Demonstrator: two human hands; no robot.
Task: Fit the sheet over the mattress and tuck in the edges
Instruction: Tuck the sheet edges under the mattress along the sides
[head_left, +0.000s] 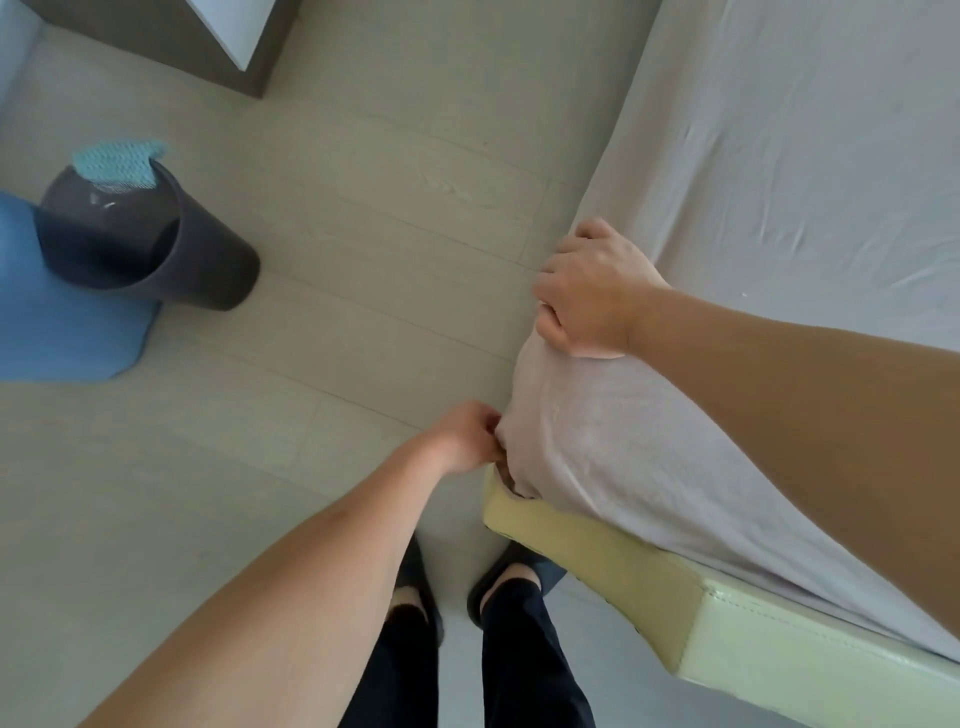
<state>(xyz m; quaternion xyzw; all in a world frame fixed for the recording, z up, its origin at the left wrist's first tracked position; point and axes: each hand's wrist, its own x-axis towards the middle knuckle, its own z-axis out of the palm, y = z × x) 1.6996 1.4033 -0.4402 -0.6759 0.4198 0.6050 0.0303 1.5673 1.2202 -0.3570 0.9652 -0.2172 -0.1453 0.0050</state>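
Pale wood floor (363, 171), bed at right of frame. Sheet (779, 156) covers mattress corner (582, 415); right hand (587, 296) grips it on top, left hand (462, 436) pinches the hem lower down, nearer the bed frame (597, 551) gap.

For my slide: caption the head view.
Right hand grips the sheet at the mattress corner; left hand pinches its edge.

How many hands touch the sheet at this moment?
2. The left hand pinches the sheet at the corner's lower edge; the right hand grips it on top of the corner.
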